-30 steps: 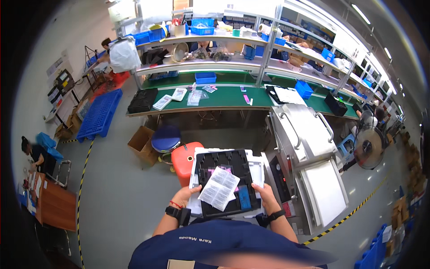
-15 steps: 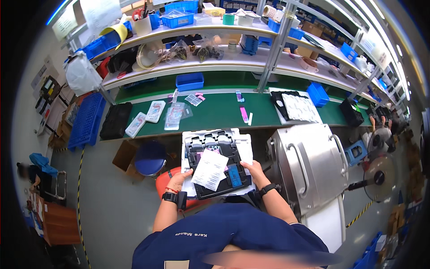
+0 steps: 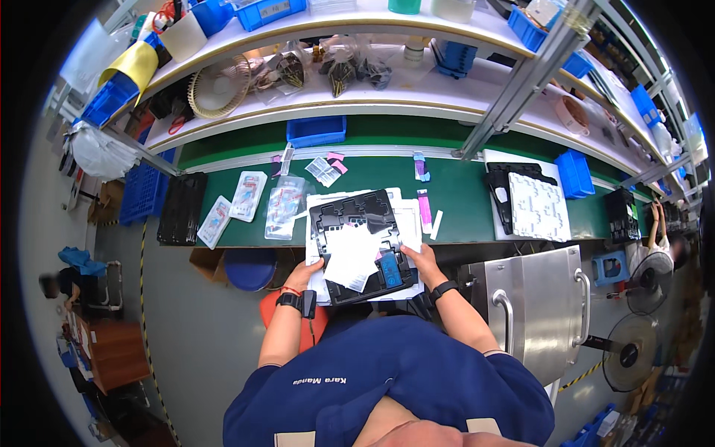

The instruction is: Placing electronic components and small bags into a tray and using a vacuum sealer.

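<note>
Between my two hands is a stack of trays: a black moulded tray [image 3: 325, 223] lying a little askew on a white tray [image 3: 408, 223]. My left hand [image 3: 304, 275] grips the stack's left edge, and my right hand [image 3: 422, 267] grips its right edge. White paper sheets [image 3: 350, 257] lie loose on the black tray, with a blue rectangular part [image 3: 389, 270] beside them. Small dark pieces and bits of pink show at the papers' edges; what they are is unclear. The stack's far end overlaps the front edge of the green bench [image 3: 376, 170].
Left on the bench are white packs [image 3: 249, 195], clear bags [image 3: 285, 207] and a black tray stack [image 3: 183, 208]. To the right lie pink strips [image 3: 424, 212], a white tray [image 3: 538, 205] and a blue bin [image 3: 574, 173]. A steel machine [image 3: 532, 302] stands right; another person [image 3: 655, 238] sits beyond.
I have come closer to the bench with the tray stack, whose far end now reaches over the bench edge. Both hands keep their hold on it.
</note>
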Tool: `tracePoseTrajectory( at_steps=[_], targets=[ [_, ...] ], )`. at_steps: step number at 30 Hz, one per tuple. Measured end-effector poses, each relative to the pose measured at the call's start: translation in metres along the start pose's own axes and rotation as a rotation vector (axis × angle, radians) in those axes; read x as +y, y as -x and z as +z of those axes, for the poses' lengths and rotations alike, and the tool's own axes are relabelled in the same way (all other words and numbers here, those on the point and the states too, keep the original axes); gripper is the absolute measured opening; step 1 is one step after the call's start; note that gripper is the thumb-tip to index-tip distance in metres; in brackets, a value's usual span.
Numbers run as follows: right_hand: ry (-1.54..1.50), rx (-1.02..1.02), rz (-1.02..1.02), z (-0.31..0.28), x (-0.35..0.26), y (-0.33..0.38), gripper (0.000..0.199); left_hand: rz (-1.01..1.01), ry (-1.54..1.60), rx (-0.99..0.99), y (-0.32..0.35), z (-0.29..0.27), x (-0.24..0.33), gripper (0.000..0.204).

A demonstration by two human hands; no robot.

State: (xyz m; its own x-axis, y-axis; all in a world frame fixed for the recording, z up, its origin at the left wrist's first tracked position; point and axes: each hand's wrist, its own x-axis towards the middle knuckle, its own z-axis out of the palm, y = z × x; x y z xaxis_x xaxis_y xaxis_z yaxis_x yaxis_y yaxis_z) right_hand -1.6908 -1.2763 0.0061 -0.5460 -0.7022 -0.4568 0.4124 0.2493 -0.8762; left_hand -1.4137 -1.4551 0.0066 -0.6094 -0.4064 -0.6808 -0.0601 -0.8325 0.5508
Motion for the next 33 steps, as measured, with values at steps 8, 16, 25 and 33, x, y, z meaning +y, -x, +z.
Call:
tracePoseTrajectory(
  at_steps=[8,16,25,33],
  targets=[
    [0.124,0.083,0.076,-0.002,0.001,-0.043,0.046,-0.002,-0.068,-0.061,-0.048,-0.005,0.032,0.032],
    [0.632,0.405,0.038,0.024,-0.034,-0.025,0.057,0.044,-1.010,0.264,-0.056,-0.004,0.051,0.060],
    [1.100,0.314,-0.247,0.048,-0.094,-0.017,0.047,0.766,-1.511,0.425,-0.033,0.051,0.082,0.043],
    [1.067,0.151,-0.470,0.091,-0.069,-0.074,0.050,0.754,-1.552,0.444,-0.054,0.084,0.063,0.082]
  ],
)
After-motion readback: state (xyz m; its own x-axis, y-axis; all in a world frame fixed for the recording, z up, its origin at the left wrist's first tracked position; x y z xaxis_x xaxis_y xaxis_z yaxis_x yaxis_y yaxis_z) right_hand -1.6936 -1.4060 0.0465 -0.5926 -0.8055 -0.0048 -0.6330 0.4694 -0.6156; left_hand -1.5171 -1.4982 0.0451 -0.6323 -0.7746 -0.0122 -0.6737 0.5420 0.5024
